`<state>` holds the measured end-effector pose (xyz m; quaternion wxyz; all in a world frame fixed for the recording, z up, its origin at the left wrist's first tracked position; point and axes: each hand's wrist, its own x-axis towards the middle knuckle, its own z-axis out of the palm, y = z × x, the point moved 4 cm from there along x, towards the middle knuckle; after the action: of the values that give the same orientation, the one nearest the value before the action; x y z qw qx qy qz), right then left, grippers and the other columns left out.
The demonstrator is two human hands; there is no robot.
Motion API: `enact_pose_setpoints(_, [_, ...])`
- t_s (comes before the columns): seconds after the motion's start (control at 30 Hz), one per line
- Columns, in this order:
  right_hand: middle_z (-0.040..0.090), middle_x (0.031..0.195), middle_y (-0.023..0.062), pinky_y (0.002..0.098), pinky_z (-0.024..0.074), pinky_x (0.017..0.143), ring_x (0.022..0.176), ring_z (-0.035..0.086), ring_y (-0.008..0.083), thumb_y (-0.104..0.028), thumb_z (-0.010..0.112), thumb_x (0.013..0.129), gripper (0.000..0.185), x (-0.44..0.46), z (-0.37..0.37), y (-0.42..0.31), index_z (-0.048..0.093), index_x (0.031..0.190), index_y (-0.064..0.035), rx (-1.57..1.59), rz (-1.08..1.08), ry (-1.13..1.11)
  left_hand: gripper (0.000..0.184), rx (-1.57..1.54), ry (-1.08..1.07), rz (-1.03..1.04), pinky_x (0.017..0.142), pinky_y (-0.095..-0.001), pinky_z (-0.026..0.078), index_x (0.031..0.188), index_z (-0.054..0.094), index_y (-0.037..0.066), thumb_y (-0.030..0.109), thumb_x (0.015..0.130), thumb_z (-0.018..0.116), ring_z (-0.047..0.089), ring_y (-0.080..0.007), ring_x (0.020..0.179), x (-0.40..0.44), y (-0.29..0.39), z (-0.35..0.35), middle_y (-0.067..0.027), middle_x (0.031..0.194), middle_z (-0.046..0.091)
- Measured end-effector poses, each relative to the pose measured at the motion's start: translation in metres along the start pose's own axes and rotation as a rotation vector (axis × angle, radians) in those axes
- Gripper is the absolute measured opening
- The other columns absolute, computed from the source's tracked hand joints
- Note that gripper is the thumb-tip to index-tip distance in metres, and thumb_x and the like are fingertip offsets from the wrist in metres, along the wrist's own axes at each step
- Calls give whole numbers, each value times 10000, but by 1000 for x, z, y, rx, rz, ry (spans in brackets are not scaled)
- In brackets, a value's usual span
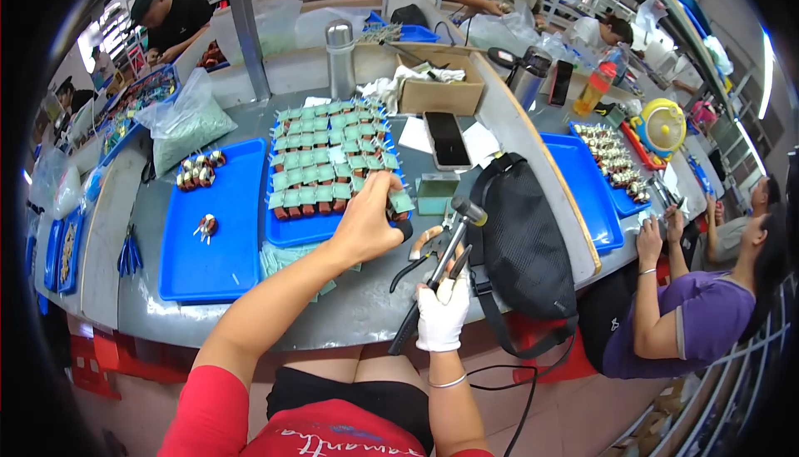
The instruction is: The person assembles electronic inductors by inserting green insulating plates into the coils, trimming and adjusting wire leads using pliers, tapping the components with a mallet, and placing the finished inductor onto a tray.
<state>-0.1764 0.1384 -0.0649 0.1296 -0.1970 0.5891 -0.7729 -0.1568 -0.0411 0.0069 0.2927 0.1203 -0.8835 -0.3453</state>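
Observation:
My bare left hand (366, 220) is at the right front corner of a blue tray (304, 231) filled with rows of green-topped brown parts (312, 161). Its fingers are closed on one green-topped part (401, 201); something black shows by the fingertips. In a white glove, my right hand (443, 315) is wrapped round a hammer-like tool (446, 259) with a metal shaft and black handle. Pliers with curved handles (424, 242) lie against that tool; whether the hand also grips them is unclear. Behind the tools stands a small green block (438, 186).
Left is a blue tray (212, 261) with a few parts; loose green squares (287, 259) lie below the full tray. A phone (448, 141), cardboard box (441, 95), steel flask (339, 62) and black bag (524, 236) stand around. A co-worker (699, 315) sits right, beyond a divider.

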Motion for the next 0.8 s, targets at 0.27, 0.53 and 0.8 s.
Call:
enact_pose_setpoints(0.27, [428, 1179, 13, 232, 406, 854, 999, 450, 119, 120, 518, 700, 790, 0, 1, 1, 314, 1446, -44, 30, -4, 28, 515, -128, -30, 91, 862, -374, 456, 1073, 463, 4, 30, 602, 669, 564, -356, 956, -8, -12, -4, -178, 979, 554])
enact_pose_setpoints(0.53, [413, 1246, 25, 237, 372, 930, 1074, 430, 123, 144, 501, 680, 808, 0, 5, -5, 311, 1440, -52, 73, 23, -5, 507, -315, 81, -16, 870, -299, 458, 1094, 478, 50, 18, 662, 743, 579, -162, 970, -27, -16, -21, -82, 1048, 586])
enact_pose_setpoints(0.8, [517, 1254, 81, 216, 480, 674, 830, 515, 91, 88, 564, 770, 628, -3, -3, 6, 380, 1364, 5, 3, -11, 91, 510, -11, 143, -315, 737, -287, 491, 1117, 518, 32, 64, 666, 752, 549, -161, 822, -48, -40, -48, -68, 1030, 578])
